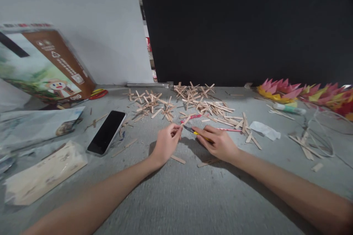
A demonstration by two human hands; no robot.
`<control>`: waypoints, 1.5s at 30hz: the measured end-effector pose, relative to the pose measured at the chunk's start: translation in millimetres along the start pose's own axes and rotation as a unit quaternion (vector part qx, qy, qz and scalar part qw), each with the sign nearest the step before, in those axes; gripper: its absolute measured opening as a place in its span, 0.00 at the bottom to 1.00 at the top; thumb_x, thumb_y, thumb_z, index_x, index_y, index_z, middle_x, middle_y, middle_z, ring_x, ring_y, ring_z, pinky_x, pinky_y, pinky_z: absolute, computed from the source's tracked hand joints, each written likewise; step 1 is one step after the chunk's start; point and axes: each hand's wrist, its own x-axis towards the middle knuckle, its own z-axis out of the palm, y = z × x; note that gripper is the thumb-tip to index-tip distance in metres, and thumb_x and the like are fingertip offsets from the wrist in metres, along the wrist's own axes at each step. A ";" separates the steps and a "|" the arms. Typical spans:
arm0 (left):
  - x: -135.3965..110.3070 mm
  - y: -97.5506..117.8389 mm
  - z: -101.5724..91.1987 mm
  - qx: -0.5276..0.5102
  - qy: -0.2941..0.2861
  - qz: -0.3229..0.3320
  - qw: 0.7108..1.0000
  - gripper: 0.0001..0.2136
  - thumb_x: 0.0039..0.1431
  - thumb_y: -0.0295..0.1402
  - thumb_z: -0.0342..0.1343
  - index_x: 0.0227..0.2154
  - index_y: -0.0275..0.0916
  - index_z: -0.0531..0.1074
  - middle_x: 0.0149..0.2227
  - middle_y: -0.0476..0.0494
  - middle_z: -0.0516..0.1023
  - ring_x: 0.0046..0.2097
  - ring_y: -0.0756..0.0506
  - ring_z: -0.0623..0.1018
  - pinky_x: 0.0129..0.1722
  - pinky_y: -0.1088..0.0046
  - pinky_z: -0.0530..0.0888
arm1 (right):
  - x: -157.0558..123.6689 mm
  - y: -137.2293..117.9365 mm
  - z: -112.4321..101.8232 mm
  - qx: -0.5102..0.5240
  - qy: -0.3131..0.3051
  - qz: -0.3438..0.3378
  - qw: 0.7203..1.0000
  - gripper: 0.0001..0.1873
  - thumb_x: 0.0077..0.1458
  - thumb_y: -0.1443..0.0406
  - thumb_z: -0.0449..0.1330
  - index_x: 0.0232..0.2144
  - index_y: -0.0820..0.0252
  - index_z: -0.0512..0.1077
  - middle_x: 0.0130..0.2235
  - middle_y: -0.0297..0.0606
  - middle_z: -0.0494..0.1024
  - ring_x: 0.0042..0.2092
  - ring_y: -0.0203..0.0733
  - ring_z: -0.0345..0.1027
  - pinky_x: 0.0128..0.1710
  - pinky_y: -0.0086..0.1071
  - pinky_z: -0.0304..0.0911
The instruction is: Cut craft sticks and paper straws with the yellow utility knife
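Observation:
Near the middle of the grey table, my left hand (167, 142) pinches a small wooden stick (185, 120) whose tip sticks up past the fingers. Just to its right, my right hand (219, 142) is closed around a yellow craft knife (203, 137). The knife's dark blade points left toward the stick; whether they touch I cannot tell. Behind both hands lie a red-pink tool (191, 117) and a pink pencil-like rod (228, 130). One loose stick (178, 159) lies below my left hand, and another (208, 162) is partly under my right.
Heaps of crossed wooden sticks (150, 103) spread along the back. A black phone (107, 133), plastic packets (45, 172), red-yellow scissors (97, 93) and a printed bag (46, 66) stand left. At right are crumpled tissue (265, 130), a glue stick (289, 109), a thin cable (332, 147) and paper flowers (278, 91).

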 end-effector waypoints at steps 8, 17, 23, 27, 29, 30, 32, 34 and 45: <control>-1.1 5.9 -1.0 0.042 0.003 -0.003 0.999 0.17 0.67 0.47 0.54 0.38 0.38 0.78 0.27 0.46 0.79 0.29 0.45 0.77 0.30 0.72 0.69 | -0.5 0.1 0.6 -0.013 -0.019 0.013 1.000 0.20 0.74 0.59 0.52 0.62 0.52 0.73 0.35 0.38 0.76 0.30 0.36 0.69 0.32 0.30 0.63; -0.9 1.7 -1.4 0.049 -0.005 0.011 0.999 0.16 0.68 0.46 0.54 0.37 0.39 0.77 0.26 0.48 0.77 0.28 0.47 0.75 0.30 0.73 0.67 | 0.2 0.0 1.2 -0.021 -0.028 0.015 0.999 0.21 0.74 0.58 0.51 0.63 0.52 0.72 0.36 0.38 0.76 0.30 0.37 0.69 0.32 0.31 0.62; -0.7 0.3 -0.6 0.032 -0.009 0.004 0.999 0.14 0.68 0.44 0.54 0.34 0.39 0.75 0.26 0.49 0.75 0.29 0.47 0.74 0.30 0.74 0.66 | -0.3 0.2 1.8 -0.048 -0.040 0.026 0.998 0.21 0.74 0.57 0.51 0.62 0.50 0.73 0.35 0.37 0.76 0.30 0.37 0.70 0.32 0.31 0.62; -0.3 0.2 0.1 0.027 -0.011 0.000 1.000 0.14 0.67 0.43 0.54 0.32 0.39 0.73 0.25 0.50 0.73 0.28 0.48 0.73 0.29 0.74 0.66 | -0.1 -0.5 2.4 -0.061 -0.042 0.027 0.997 0.21 0.74 0.56 0.51 0.62 0.50 0.73 0.36 0.38 0.77 0.31 0.37 0.70 0.32 0.31 0.62; -0.4 0.9 0.0 0.026 -0.009 0.001 1.000 0.13 0.67 0.43 0.54 0.32 0.39 0.72 0.25 0.50 0.73 0.28 0.48 0.72 0.30 0.74 0.66 | 0.2 -1.6 2.4 -0.062 -0.042 0.028 0.997 0.21 0.74 0.56 0.51 0.62 0.51 0.74 0.36 0.38 0.77 0.31 0.37 0.70 0.32 0.31 0.62; -0.5 1.4 -0.1 0.027 -0.007 0.002 1.000 0.13 0.67 0.43 0.54 0.31 0.39 0.72 0.25 0.50 0.72 0.28 0.48 0.72 0.30 0.74 0.65 | 0.4 -2.3 2.3 -0.062 -0.044 0.029 0.997 0.21 0.74 0.57 0.51 0.61 0.51 0.74 0.36 0.38 0.77 0.31 0.37 0.70 0.32 0.31 0.62; -0.4 2.3 -0.3 0.028 -0.005 0.004 1.000 0.13 0.66 0.42 0.54 0.30 0.39 0.71 0.25 0.51 0.72 0.28 0.49 0.71 0.30 0.75 0.65 | 0.6 -3.4 2.4 -0.064 -0.050 0.034 0.996 0.21 0.74 0.57 0.50 0.62 0.51 0.73 0.35 0.38 0.77 0.32 0.38 0.71 0.33 0.30 0.63; 0.0 2.6 -0.3 0.027 -0.005 0.006 1.000 0.13 0.66 0.41 0.54 0.29 0.39 0.71 0.25 0.51 0.71 0.28 0.49 0.70 0.29 0.75 0.64 | 0.4 -4.1 2.9 -0.067 -0.055 0.037 0.996 0.21 0.74 0.57 0.51 0.62 0.51 0.73 0.35 0.38 0.76 0.33 0.39 0.71 0.33 0.30 0.63; -1.3 6.3 0.0 0.065 -0.003 0.019 0.998 0.11 0.64 0.38 0.54 0.27 0.39 0.70 0.25 0.50 0.73 0.29 0.49 0.71 0.30 0.75 0.64 | -0.8 -5.0 5.9 -0.064 -0.055 0.040 0.996 0.21 0.74 0.57 0.51 0.62 0.50 0.73 0.37 0.40 0.78 0.36 0.40 0.74 0.34 0.30 0.63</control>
